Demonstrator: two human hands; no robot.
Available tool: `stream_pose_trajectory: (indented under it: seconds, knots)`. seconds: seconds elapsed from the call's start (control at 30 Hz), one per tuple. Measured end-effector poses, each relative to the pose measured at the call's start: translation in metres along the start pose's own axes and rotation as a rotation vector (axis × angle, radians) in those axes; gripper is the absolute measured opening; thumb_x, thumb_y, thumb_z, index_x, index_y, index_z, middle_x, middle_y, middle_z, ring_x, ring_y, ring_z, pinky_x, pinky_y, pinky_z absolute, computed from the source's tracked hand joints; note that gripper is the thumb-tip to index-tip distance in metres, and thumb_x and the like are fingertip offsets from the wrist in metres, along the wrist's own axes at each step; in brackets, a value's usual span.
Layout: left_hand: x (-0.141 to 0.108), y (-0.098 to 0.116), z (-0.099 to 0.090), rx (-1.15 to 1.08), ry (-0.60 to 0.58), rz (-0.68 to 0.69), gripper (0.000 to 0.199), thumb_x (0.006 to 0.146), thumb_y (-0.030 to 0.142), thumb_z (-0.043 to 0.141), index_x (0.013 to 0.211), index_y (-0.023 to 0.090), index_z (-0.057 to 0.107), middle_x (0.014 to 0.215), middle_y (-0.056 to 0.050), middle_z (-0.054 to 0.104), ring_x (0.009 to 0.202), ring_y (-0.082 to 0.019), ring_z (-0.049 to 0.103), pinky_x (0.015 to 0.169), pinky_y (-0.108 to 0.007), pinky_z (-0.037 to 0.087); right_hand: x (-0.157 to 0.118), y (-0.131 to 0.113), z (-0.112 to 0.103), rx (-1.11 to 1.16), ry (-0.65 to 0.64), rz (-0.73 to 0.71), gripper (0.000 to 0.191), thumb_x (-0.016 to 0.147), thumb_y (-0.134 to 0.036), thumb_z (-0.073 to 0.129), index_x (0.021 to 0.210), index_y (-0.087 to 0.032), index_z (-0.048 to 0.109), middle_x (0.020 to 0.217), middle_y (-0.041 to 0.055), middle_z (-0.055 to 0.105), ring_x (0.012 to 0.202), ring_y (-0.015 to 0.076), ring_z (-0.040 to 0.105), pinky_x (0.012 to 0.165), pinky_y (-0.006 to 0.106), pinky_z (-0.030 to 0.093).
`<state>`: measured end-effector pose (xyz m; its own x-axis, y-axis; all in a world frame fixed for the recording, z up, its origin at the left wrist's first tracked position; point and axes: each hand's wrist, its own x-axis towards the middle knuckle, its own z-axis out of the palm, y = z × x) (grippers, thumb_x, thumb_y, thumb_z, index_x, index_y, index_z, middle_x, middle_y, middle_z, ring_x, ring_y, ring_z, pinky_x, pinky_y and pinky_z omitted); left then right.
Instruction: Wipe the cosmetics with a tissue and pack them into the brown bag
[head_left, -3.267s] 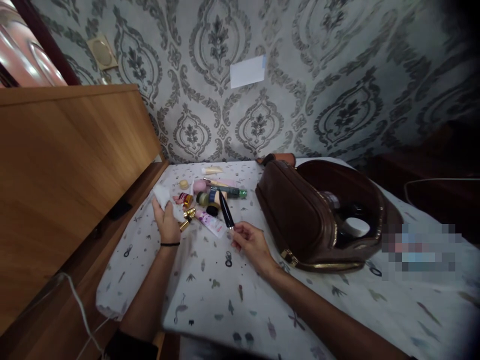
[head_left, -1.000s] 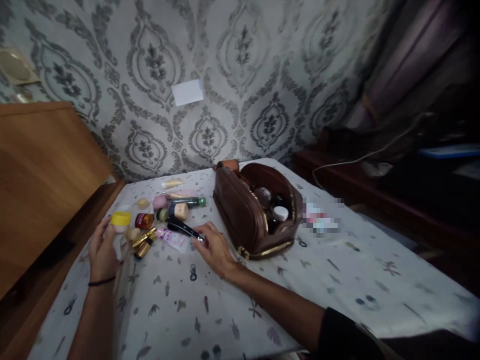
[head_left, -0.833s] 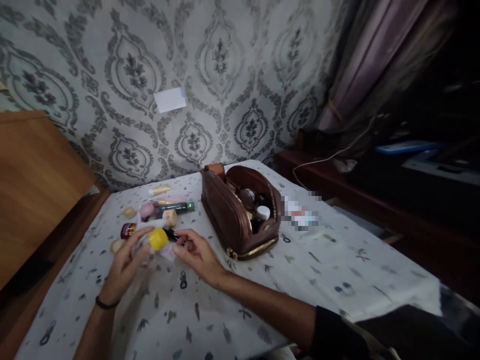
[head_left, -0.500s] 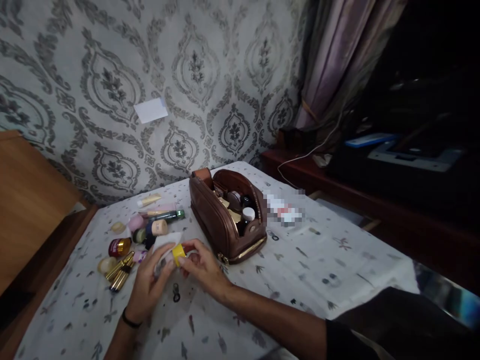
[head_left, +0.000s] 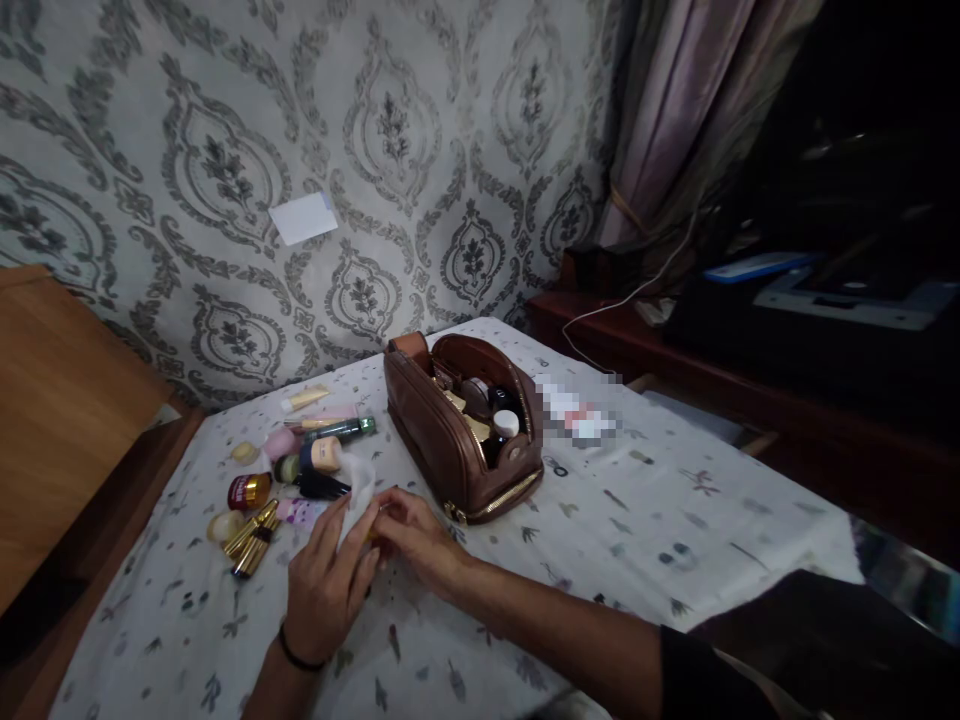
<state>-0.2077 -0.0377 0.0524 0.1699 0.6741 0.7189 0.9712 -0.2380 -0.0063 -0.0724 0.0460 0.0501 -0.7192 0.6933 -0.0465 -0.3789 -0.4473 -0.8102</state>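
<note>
My left hand [head_left: 330, 575] is closed around a thin white wipe [head_left: 361, 480], which sticks up above the fingers. My right hand [head_left: 420, 540] meets it, fingertips pinched on a small yellow item [head_left: 370, 538], now mostly covered by the fingers and the wipe. Just beyond the hands stands an unzipped brown toiletry bag [head_left: 427, 435] with several jars and bottles inside, one with a white lid [head_left: 506, 423]. Left of the hands lie a purple-and-white tube [head_left: 298, 512], a black bottle [head_left: 322, 486] and gold lipstick-like tubes [head_left: 253, 530].
Farther left are a dark red jar with a gold lid [head_left: 249, 490], a pink egg-shaped sponge [head_left: 280, 444], a green tube [head_left: 341, 430] and a cream tube [head_left: 306, 398]. A blurred white item [head_left: 577, 410] lies right of the bag. The patterned cloth [head_left: 600, 560] covers the table.
The yellow item, plainly visible between the fingers before, is now largely hidden. My left hand has turned over it with the wipe, which rises higher. The view has shifted slightly.
</note>
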Motion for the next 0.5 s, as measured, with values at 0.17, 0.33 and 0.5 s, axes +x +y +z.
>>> stream_pose_trajectory:
  seconds: [0.17, 0.33, 0.5]
  knots:
    - [0.003, -0.003, -0.001, -0.206, -0.061, -0.233, 0.035, 0.097, 0.03, 0.044, 0.12, 0.023, 0.069, 0.112, -0.01, 0.073, 0.1, -0.023, 0.07, 0.086, -0.033, 0.056, -0.004, 0.0, 0.0, -0.113, -0.112, -0.005, 0.052, 0.063, -0.055, 0.082, 0.093, -0.02, 0.058, 0.077, -0.0054, 0.059, 0.053, 0.0089, 0.058, 0.049, 0.023, 0.045]
    - [0.008, -0.004, -0.007, -0.537, -0.136, -0.527, 0.041, 0.099, 0.041, 0.038, 0.105, 0.019, 0.072, 0.095, -0.006, 0.076, 0.083, -0.022, 0.07, 0.069, -0.031, 0.055, -0.009, 0.001, 0.002, -0.272, -0.156, -0.093, 0.05, 0.067, -0.049, 0.08, 0.101, -0.022, 0.056, 0.079, -0.0044, 0.058, 0.057, 0.0093, 0.052, 0.054, 0.024, 0.045]
    - [0.005, -0.006, -0.003, -0.651, -0.163, -0.7, 0.047, 0.098, 0.051, 0.037, 0.09, 0.019, 0.071, 0.081, -0.006, 0.072, 0.073, -0.022, 0.066, 0.059, -0.031, 0.051, -0.012, -0.002, 0.0, -0.533, -0.148, -0.357, 0.036, 0.075, -0.033, 0.074, 0.106, -0.022, 0.06, 0.094, 0.001, 0.059, 0.08, 0.0149, 0.056, 0.068, 0.026, 0.048]
